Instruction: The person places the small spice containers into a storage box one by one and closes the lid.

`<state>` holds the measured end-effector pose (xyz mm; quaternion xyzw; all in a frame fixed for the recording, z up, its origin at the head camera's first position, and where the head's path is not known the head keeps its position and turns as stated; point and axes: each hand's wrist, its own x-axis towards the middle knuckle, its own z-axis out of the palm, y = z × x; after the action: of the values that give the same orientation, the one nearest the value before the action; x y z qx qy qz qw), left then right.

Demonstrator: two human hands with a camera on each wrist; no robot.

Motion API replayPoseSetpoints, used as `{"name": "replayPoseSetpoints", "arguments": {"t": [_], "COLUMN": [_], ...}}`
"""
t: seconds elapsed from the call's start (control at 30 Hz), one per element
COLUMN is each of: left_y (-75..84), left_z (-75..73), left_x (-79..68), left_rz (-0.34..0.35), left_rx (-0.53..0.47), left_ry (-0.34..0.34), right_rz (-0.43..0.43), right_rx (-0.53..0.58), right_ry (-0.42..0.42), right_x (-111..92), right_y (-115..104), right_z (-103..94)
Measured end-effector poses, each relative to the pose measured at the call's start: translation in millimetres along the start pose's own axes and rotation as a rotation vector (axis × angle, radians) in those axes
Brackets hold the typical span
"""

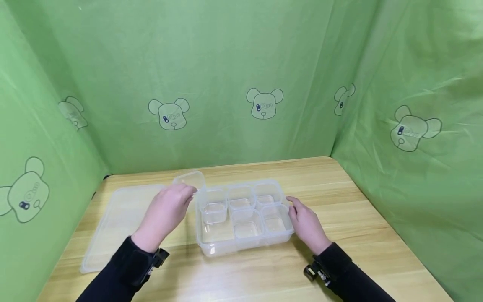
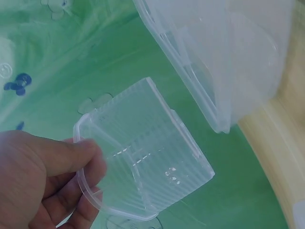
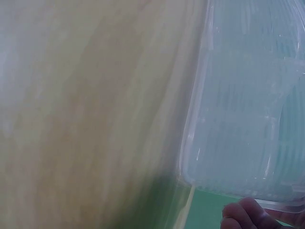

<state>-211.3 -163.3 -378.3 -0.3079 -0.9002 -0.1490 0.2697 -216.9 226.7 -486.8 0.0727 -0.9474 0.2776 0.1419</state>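
My left hand (image 1: 167,209) pinches the rim of a small clear plastic container (image 2: 152,148), thumb on one side and fingers on the other. It is tilted and held up at the back left of a large clear plastic box (image 1: 220,248). Several matching small containers (image 1: 247,224) sit in that box, filling the back row and the middle and right of the front row. The box's front left space shows its bare floor. At the box's right end, my right hand (image 1: 307,224) holds the rim; its curled fingers (image 3: 238,217) show at the corner in the right wrist view.
A flat translucent lid (image 1: 120,222) lies on the wooden table (image 1: 339,201) left of the box. Green cloth walls (image 1: 226,63) with bear-head prints stand behind the table and on both sides.
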Motion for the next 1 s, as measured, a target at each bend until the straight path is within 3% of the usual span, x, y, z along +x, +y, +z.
{"name": "replayPoseSetpoints", "arguments": {"t": [0.4, 0.83, 1.0], "left_y": [19.9, 38.2, 45.1], "left_z": [0.6, 16.8, 20.8], "left_x": [-10.2, -25.7, -27.3], "left_rz": [0.093, 0.201, 0.211], "left_rx": [-0.008, -0.012, -0.032], "left_ry": [0.017, 0.021, 0.034], "right_rz": [-0.003, 0.001, -0.005], "right_rx": [0.001, 0.002, 0.004], "right_ry": [-0.003, -0.003, 0.007], "right_x": [-0.9, -2.0, -2.3], "right_y": [-0.8, -0.6, -0.7], "right_z": [-1.4, 0.4, -0.3]}}
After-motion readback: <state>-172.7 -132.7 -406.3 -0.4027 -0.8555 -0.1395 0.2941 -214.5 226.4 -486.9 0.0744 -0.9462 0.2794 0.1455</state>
